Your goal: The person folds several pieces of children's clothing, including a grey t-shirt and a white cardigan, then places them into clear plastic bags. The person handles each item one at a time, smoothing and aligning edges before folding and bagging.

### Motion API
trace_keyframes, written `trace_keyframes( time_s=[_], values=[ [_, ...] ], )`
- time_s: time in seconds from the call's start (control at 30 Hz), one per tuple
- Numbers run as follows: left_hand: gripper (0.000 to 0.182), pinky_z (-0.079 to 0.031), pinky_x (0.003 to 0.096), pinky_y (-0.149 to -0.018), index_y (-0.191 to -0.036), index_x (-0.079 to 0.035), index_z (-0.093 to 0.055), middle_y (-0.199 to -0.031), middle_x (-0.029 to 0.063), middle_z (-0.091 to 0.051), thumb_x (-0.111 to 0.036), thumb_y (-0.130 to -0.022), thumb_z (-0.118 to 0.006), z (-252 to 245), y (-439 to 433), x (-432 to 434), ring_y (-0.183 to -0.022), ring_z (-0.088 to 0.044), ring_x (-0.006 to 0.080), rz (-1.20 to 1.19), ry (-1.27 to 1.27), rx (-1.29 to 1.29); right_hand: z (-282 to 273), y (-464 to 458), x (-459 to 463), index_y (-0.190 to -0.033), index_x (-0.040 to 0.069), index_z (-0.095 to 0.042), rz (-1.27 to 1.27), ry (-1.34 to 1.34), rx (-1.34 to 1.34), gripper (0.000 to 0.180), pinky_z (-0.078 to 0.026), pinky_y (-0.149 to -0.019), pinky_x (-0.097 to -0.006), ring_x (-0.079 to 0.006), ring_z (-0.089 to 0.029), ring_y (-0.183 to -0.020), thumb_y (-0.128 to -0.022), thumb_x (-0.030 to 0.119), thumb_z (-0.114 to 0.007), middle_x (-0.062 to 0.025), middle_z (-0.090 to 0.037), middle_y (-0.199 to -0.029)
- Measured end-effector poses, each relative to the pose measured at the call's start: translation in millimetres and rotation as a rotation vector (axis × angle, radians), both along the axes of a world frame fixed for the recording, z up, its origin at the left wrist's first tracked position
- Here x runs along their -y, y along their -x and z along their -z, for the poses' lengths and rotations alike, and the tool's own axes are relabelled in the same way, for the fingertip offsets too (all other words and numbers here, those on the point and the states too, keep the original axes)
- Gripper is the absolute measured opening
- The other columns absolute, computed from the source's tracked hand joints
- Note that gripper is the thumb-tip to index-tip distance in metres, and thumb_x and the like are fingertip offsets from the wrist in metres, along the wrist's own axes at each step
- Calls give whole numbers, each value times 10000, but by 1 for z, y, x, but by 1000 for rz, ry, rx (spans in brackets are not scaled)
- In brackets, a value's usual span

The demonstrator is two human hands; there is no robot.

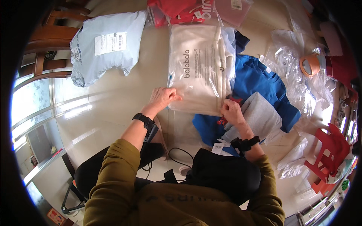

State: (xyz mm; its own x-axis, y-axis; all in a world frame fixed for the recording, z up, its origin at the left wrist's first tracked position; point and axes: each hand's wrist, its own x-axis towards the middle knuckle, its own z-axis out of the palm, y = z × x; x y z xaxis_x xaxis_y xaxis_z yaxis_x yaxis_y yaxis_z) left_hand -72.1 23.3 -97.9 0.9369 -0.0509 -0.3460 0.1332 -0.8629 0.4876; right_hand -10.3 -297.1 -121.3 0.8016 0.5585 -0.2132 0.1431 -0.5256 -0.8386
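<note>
A clear plastic garment bag [195,67] with folded cream clothing inside lies before me, between my two hands. My left hand [165,98] grips its near left edge, thumb on top. At the near right corner, my right hand [231,111] pinches the bag's edge. Blue clothing [258,82] and a folded grey garment [258,115] lie to the right, partly under the bag and beside my right forearm. A white tag [217,148] with printing rests on the blue cloth near my knee.
A grey mailing bag [109,48] with a label lies at the upper left, by wooden chairs [53,38]. Bagged red clothing [183,11] is beyond. Crumpled clear plastic [297,84], an orange-rimmed round object [309,65] and a red plastic stool [331,152] are on the right.
</note>
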Motion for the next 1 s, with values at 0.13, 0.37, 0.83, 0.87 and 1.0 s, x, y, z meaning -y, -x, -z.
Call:
trace_keyframes(
  time_s=[0.13,0.37,0.83,0.87,1.0],
  values=[
    [435,-462,409,-565,-698,-61,-530,-662,81,-626,-439,-751,-738,6,1,6,-622,-608,298,-102,-78,38,15,12,-8,-844,57,-487,72,208,364,92,-500,-615,-476,-353,-621,-693,-779,25,-543,-175,-585,-719],
    [554,-507,398,-680,-926,-14,-563,-884,151,-639,-468,-703,-788,37,30,26,-818,-633,345,-555,-84,215,4,6,-12,-833,76,-467,-103,394,434,107,-501,-648,-437,-339,-595,-732,-792,46,-561,-145,-552,-821],
    [524,-391,324,-484,-688,25,-580,-600,34,-521,-466,-810,-718,41,37,41,-546,-434,90,-920,561,-295,-11,23,-46,-1389,-8,-378,-634,171,610,765,-212,-1163,-408,-272,-304,-1389,-725,194,-699,-141,-346,-1484],
    [503,-395,325,-492,-691,26,-592,-602,34,-533,-445,-819,-714,40,36,40,-553,-445,87,-904,530,-268,-10,19,-37,-1371,-10,-394,-567,177,577,741,-218,-1160,-406,-269,-324,-1374,-726,185,-700,-136,-361,-1474],
    [415,-414,336,-529,-717,23,-644,-615,63,-587,-370,-839,-697,40,32,34,-570,-503,115,-907,466,-256,-25,11,1,-1333,-10,-450,-406,384,613,704,-199,-1156,-468,-264,-323,-1372,-729,234,-717,-129,-377,-1463]
  ],
)
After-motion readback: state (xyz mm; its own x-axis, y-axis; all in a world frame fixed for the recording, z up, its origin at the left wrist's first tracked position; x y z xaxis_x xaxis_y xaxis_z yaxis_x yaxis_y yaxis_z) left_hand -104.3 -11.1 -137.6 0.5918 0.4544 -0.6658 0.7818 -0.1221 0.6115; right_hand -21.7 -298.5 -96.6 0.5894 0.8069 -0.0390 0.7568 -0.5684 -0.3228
